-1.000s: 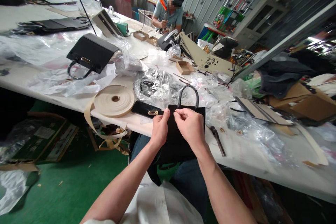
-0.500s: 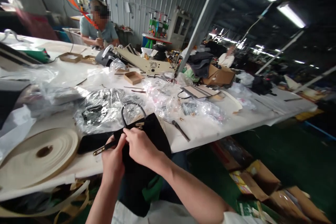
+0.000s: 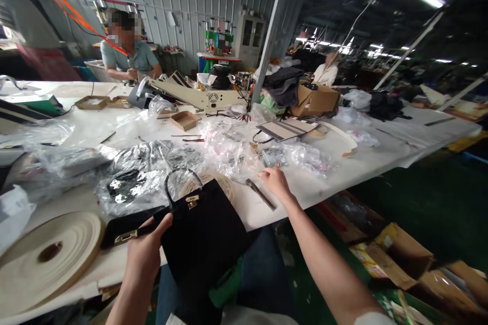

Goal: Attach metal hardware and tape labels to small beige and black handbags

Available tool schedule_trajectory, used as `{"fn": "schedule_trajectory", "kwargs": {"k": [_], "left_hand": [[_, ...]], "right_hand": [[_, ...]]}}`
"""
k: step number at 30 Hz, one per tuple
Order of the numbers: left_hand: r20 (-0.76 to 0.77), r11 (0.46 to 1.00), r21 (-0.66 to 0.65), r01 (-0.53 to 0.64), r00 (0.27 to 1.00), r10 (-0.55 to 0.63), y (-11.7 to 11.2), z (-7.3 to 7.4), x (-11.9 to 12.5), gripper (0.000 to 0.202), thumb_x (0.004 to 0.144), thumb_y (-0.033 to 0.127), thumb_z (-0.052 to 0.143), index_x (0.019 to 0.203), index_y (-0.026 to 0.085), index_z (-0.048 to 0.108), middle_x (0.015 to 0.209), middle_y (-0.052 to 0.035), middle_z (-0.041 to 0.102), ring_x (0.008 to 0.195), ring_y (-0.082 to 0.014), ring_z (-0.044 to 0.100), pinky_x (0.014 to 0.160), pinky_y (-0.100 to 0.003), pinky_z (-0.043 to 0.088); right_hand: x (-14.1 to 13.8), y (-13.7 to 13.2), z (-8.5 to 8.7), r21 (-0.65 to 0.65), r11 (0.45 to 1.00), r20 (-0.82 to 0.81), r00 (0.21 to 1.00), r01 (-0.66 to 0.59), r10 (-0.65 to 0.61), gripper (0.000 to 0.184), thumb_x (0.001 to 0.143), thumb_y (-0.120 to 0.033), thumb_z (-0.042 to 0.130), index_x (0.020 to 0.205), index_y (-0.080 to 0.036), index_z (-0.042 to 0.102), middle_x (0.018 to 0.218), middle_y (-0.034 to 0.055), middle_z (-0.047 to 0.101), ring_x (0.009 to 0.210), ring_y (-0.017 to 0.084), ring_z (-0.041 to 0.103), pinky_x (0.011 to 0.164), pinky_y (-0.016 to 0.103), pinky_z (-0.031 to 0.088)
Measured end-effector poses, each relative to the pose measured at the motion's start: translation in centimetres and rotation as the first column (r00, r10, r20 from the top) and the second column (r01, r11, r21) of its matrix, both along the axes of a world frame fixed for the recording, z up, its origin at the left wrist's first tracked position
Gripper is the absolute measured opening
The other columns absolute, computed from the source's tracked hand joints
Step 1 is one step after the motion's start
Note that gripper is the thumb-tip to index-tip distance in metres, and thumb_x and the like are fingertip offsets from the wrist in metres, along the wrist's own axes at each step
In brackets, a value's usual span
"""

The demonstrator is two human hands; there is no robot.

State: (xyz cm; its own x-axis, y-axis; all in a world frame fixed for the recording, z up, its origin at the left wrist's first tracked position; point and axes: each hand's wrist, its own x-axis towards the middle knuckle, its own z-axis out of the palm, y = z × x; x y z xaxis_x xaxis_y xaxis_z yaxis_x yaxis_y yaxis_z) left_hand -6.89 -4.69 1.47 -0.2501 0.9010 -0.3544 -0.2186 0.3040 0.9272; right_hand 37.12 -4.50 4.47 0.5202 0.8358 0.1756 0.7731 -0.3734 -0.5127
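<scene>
In the head view, a black handbag (image 3: pixel 208 236) with a dark looped handle and a gold lock (image 3: pixel 192 202) stands tilted over my lap. My left hand (image 3: pixel 147 249) is closed on its upper left side, thumb in front, beside the black flap (image 3: pixel 131 221) with its gold clasp plate (image 3: pixel 125 236). My right hand (image 3: pixel 276 183) is away from the bag, low over the table by the clear plastic bags (image 3: pixel 305 157). Its fingers are curled together; whatever lies between them is too small to make out. A narrow dark-and-silver tool (image 3: pixel 261 194) lies just below that hand.
A large roll of cream tape (image 3: pixel 76 259) lies at the left, with a smaller coil (image 3: pixel 224 185) behind the bag. Plastic-wrapped pieces (image 3: pixel 129 177) and a small cardboard tray (image 3: pixel 185 121) cover the table (image 3: pixel 381 162). A co-worker (image 3: pixel 131 56) sits across it. Cardboard boxes (image 3: pixel 404 259) stand on the floor.
My right hand has left the bag's top edge and moved right to the table. My left hand keeps hold of the handbag, whose front and lock now show more fully.
</scene>
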Motion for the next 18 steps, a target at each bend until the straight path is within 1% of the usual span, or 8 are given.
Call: {"fn": "schedule_trajectory", "kwargs": {"k": [3, 5, 7, 10, 13, 14, 16, 18], "left_hand": [[-0.005, 0.999, 0.009, 0.034, 0.999, -0.034, -0.3, 0.1, 0.3, 0.061, 0.054, 0.048, 0.111, 0.098, 0.015, 0.085, 0.092, -0.0098, 0.085, 0.084, -0.0301, 0.079, 0.074, -0.037, 0.062], [0.018, 0.999, 0.026, 0.043, 0.999, -0.043, -0.5, 0.6, 0.4, 0.06, 0.054, 0.049, 0.111, 0.097, 0.015, 0.085, 0.09, -0.0088, 0.084, 0.083, -0.028, 0.077, 0.076, -0.036, 0.06], [0.048, 0.998, 0.047, 0.045, 0.998, -0.047, -0.6, 1.0, 0.5, 0.057, 0.056, 0.049, 0.111, 0.095, 0.015, 0.085, 0.089, -0.0078, 0.084, 0.081, -0.0254, 0.076, 0.077, -0.034, 0.059], [0.109, 0.997, 0.053, 0.053, 0.992, -0.059, -0.6, 1.1, 0.6, 0.054, 0.06, 0.048, 0.11, 0.093, 0.014, 0.085, 0.089, -0.0079, 0.083, 0.08, -0.0236, 0.074, 0.076, -0.032, 0.057], [0.161, 0.996, 0.046, 0.071, 0.984, -0.078, -0.7, 0.6, 0.5, 0.052, 0.064, 0.047, 0.108, 0.098, 0.013, 0.086, 0.095, -0.0105, 0.084, 0.085, -0.0251, 0.076, 0.079, -0.032, 0.058], [0.171, 0.996, 0.045, 0.073, 0.982, -0.08, -0.8, 0.3, 0.4, 0.052, 0.065, 0.046, 0.108, 0.099, 0.013, 0.086, 0.097, -0.011, 0.085, 0.087, -0.0253, 0.076, 0.08, -0.032, 0.058], [0.177, 0.996, 0.048, 0.072, 0.981, -0.079, -0.9, -0.3, 0.4, 0.051, 0.066, 0.047, 0.107, 0.099, 0.013, 0.086, 0.097, -0.0107, 0.084, 0.087, -0.0245, 0.076, 0.08, -0.031, 0.058], [0.18, 0.996, 0.052, 0.071, 0.98, -0.079, -1.0, -0.5, 0.3, 0.05, 0.067, 0.047, 0.107, 0.097, 0.014, 0.085, 0.095, -0.0096, 0.083, 0.086, -0.0236, 0.075, 0.078, -0.03, 0.057]], "right_hand": [[0.2, -0.1, -2.5, -0.035, 0.999, -0.009, 1.0, 0.025, -0.025, 0.022, 0.095, -0.032, 0.074, 0.105, -0.019, 0.088, 0.113, 0.0138, 0.082, 0.1, 0.026, 0.075, 0.088, 0.033, 0.053], [0.1, -0.2, -3.7, -0.054, 0.998, 0.004, 0.999, 0.038, -0.038, 0.023, 0.099, -0.035, 0.069, 0.105, -0.019, 0.086, 0.121, 0.016, 0.078, 0.102, 0.027, 0.073, 0.084, 0.035, 0.051], [0.5, -0.2, -4.6, -0.069, 0.997, 0.049, 0.998, 0.031, -0.027, 0.022, 0.101, -0.037, 0.067, 0.103, -0.021, 0.082, 0.124, 0.0161, 0.076, 0.104, 0.028, 0.071, 0.081, 0.036, 0.048], [1.6, -0.1, -5.8, -0.065, 0.997, 0.116, 0.992, -0.048, 0.055, 0.018, 0.102, -0.037, 0.065, 0.096, -0.023, 0.074, 0.119, 0.0145, 0.078, 0.105, 0.028, 0.071, 0.079, 0.038, 0.046], [2.6, -0.2, -6.2, -0.015, 0.995, 0.107, 0.989, -0.103, 0.104, 0.014, 0.1, -0.034, 0.066, 0.093, -0.024, 0.073, 0.107, 0.0132, 0.08, 0.1, 0.028, 0.073, 0.081, 0.04, 0.049], [2.8, -0.3, -6.1, 0.028, 0.995, 0.055, 0.994, -0.093, 0.092, 0.013, 0.099, -0.034, 0.067, 0.095, -0.023, 0.074, 0.104, 0.0128, 0.081, 0.097, 0.028, 0.074, 0.082, 0.04, 0.052], [3.0, -0.4, -5.7, 0.159, 0.987, -0.153, 0.987, -0.014, 0.038, 0.017, 0.094, -0.036, 0.071, 0.1, -0.022, 0.076, 0.1, 0.0116, 0.082, 0.089, 0.027, 0.077, 0.082, 0.04, 0.058], [2.6, -0.6, -4.8, 0.301, 0.948, -0.404, 0.914, 0.102, 0.03, 0.027, 0.089, -0.041, 0.078, 0.105, -0.019, 0.077, 0.098, 0.0099, 0.082, 0.084, 0.026, 0.08, 0.081, 0.04, 0.065]]}}
